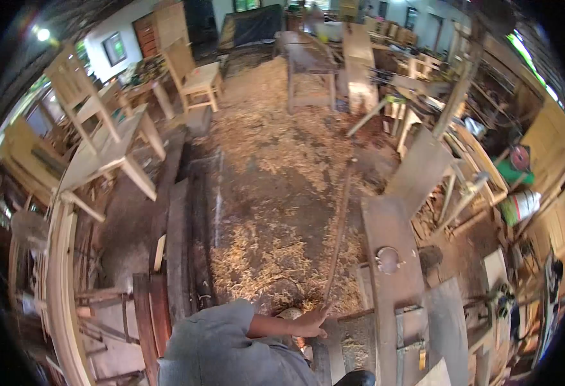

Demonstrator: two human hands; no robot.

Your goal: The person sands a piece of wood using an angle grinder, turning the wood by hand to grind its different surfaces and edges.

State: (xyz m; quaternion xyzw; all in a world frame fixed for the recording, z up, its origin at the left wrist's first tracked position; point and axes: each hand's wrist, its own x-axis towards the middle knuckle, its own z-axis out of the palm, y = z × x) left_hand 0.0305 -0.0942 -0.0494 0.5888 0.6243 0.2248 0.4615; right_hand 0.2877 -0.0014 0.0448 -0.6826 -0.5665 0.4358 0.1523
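My left hand point(309, 323) reaches across the bottom of the head view from a grey sleeve point(228, 328). Its fingers look closed at the near end of a long thin wooden stick point(340, 231). From there the stick runs forward over the shaving-strewn floor point(276, 193). Just right of the hand stand dusty boards point(392, 251), with a round brown object point(388, 258) lying on one of them. My right hand does not show.
Unfinished wooden chairs point(118, 151) stand at the left and back left. Long dark timbers point(178, 238) lie left of centre. A workbench point(311, 61) is at the back. On the right, a post point(459, 90), stacked wood and a white-green bucket point(520, 207) crowd together.
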